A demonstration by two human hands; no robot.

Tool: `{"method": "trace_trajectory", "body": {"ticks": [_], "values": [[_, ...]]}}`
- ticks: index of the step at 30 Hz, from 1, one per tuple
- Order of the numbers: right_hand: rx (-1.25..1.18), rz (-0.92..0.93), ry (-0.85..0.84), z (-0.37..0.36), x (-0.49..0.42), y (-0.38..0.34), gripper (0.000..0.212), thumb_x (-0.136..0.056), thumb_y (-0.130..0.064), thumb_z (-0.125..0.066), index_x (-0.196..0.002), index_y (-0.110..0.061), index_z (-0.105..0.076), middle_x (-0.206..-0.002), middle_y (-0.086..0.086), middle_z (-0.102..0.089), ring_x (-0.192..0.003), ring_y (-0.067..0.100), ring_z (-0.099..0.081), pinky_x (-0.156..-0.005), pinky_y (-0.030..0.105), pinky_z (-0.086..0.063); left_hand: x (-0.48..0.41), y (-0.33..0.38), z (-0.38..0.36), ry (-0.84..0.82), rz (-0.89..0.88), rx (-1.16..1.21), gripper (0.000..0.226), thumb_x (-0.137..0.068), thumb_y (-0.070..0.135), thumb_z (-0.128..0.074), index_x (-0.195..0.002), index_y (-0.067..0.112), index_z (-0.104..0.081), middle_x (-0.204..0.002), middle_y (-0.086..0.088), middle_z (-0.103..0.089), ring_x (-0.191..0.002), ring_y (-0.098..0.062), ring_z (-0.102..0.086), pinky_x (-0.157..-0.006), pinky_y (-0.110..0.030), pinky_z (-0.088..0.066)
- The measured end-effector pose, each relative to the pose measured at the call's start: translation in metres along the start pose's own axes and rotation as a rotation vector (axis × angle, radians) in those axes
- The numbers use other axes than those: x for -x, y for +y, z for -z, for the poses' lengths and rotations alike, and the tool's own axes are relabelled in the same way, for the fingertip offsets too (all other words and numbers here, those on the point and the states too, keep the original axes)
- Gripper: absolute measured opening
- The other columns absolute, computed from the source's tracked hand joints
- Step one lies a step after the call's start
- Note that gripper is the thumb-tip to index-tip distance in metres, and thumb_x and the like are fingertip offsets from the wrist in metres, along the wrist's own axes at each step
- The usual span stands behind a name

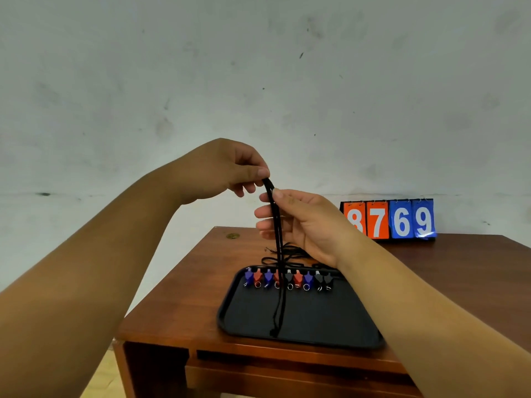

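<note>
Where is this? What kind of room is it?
Probably a plain indoor workroom, maybe a recording set-up: a wooden table against a bare, scuffed wall, a flip number board reading 8769, and a black tray with a row of whistles.

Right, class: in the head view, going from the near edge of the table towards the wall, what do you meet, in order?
Black tray's front rim → row of whistles → loose black cords behind the tray → flip number cards. The held cord hangs across these, so it is left out.
</note>
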State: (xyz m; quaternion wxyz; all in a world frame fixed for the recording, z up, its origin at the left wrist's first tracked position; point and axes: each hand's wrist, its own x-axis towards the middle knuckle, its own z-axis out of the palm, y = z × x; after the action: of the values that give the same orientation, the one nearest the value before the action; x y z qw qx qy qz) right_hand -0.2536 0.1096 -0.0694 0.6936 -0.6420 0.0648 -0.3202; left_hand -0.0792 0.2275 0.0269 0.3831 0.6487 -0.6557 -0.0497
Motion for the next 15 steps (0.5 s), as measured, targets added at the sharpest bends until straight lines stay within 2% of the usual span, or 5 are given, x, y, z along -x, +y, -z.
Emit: {"method": "trace_trajectory", "body": {"ticks": [5,9,12,15], "values": [[-0.069,-0.031,-0.013,-0.007,0.002,-0.001,0.022,-0.107,-0.020,-0.065,-0.119,-0.004,-0.075,-0.102,0.016,-0.079,-0.074,0.023,-0.075,-0.078,0.043,-0.069,0.005,-0.004,0.003,-0.001,0.006,0.043,0.017,-0.106,0.028,-0.069,-0.103,0.015,-0.080,-0.082,0.001,-0.078,-0.070,-0.004,-0.070,-0.065,-0.015,-0.055],[-0.025,-0.019,0.000,-0.011,0.002,-0.004,0.028,-0.110,-0.025,-0.061,-0.122,-0.004,-0.075,-0.106,0.015,-0.079,-0.074,0.024,-0.074,-0.076,0.044,-0.068,0.005,-0.006,0.000,-0.006,0.030,0.115,0.020,-0.105,0.028,-0.070,-0.103,0.010,-0.080,-0.086,0.001,-0.080,-0.072,-0.006,-0.070,-0.071,-0.024,-0.058],[0.065,0.024,0.055,-0.013,0.002,-0.006,0.032,-0.107,-0.031,-0.067,-0.123,-0.004,-0.075,-0.103,0.013,-0.079,-0.074,0.023,-0.071,-0.075,0.046,-0.066,0.002,-0.006,-0.001,0.022,0.053,0.079,0.023,-0.104,0.033,-0.072,-0.102,0.012,-0.080,-0.090,0.000,-0.081,-0.075,-0.008,-0.070,-0.074,-0.029,-0.058],[0.253,0.085,0.127,-0.013,0.003,-0.009,0.022,-0.101,-0.027,-0.076,-0.115,-0.010,-0.079,-0.096,0.011,-0.080,-0.069,0.021,-0.069,-0.073,0.041,-0.064,0.001,-0.007,-0.001,0.037,0.069,0.057,0.026,-0.103,0.038,-0.072,-0.099,0.014,-0.081,-0.090,-0.001,-0.081,-0.075,-0.011,-0.070,-0.075,-0.031,-0.059]]}}
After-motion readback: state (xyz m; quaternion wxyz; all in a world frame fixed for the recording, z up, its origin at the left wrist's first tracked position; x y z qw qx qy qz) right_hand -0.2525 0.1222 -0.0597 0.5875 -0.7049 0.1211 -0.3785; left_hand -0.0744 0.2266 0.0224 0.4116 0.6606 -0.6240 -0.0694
